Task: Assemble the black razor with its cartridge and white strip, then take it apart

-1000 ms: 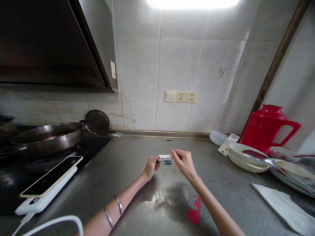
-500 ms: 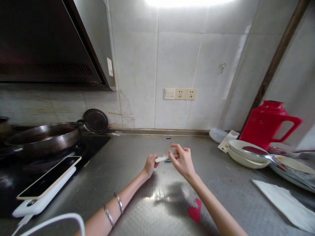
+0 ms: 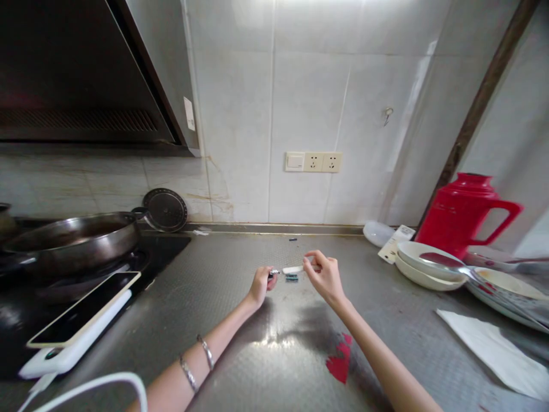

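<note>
My left hand point(image 3: 259, 286), with two silver bangles on the forearm, is closed round a small dark piece with a thin metallic tip point(image 3: 274, 273) pointing right. My right hand point(image 3: 325, 276) pinches a slim white stick-like piece point(image 3: 293, 269), whose free end points left at that tip. A narrow gap shows between the two pieces. Just below the white piece, small dark green cylinders point(image 3: 291, 278) lie side by side on the metal counter point(image 3: 240, 355). Farther back, near the wall, lies a small dark piece point(image 3: 293, 239).
On the left, a phone point(image 3: 86, 309) rests on a white power bank with a cable, beside a pan point(image 3: 72, 240) on the stove. At right stand a red thermos point(image 3: 463, 214), stacked bowls point(image 3: 424, 266) and a white napkin point(image 3: 493, 355). Wall sockets point(image 3: 313, 162) are above.
The white piece has come away from my left hand and moved right with my right hand. A metallic tip now shows at my left hand, and more of the green cylinders is visible.
</note>
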### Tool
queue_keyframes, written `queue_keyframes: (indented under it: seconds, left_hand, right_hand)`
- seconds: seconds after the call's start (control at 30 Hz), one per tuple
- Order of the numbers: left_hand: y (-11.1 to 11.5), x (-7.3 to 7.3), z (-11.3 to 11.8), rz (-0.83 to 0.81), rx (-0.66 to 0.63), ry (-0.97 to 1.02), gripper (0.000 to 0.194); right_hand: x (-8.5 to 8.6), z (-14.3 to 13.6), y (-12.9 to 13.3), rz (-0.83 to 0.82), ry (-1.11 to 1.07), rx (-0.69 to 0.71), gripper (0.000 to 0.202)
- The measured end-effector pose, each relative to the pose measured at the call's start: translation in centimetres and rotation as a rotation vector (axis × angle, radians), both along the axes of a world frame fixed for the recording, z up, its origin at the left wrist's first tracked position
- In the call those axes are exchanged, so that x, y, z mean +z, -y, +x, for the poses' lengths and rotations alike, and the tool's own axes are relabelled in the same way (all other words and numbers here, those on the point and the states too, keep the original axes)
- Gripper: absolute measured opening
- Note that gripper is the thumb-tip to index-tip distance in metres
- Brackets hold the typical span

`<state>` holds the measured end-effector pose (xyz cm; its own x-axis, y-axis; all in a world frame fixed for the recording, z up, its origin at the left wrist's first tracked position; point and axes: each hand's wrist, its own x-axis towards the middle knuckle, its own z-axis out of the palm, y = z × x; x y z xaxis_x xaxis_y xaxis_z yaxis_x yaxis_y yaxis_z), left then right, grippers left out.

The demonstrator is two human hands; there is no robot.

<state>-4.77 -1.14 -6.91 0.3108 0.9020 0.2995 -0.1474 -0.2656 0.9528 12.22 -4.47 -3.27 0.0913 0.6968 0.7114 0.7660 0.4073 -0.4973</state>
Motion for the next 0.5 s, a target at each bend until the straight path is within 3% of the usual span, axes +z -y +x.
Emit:
queue_keyframes:
  seconds: [0.3,0.4,0.5]
  left_hand:
    - [0.0,-0.3,0.3,-0.032,-0.011,0.04,0.049]
    - [-0.1,0.1,0.3,-0.139,-0.061,0.123,0.05]
    - [0.1,0.6,0.3,-0.323,-0.115,0.191,0.049]
  right_hand:
    - [-0.3,-0.7,-0.2,0.023,-0.069,0.049,0.028]
    - [-0.8,0.8,-1.0,-0.058,-0.231,0.05,0.035]
    - [-0.7,1.3,-1.5,-0.239,-0.494,0.161,0.046]
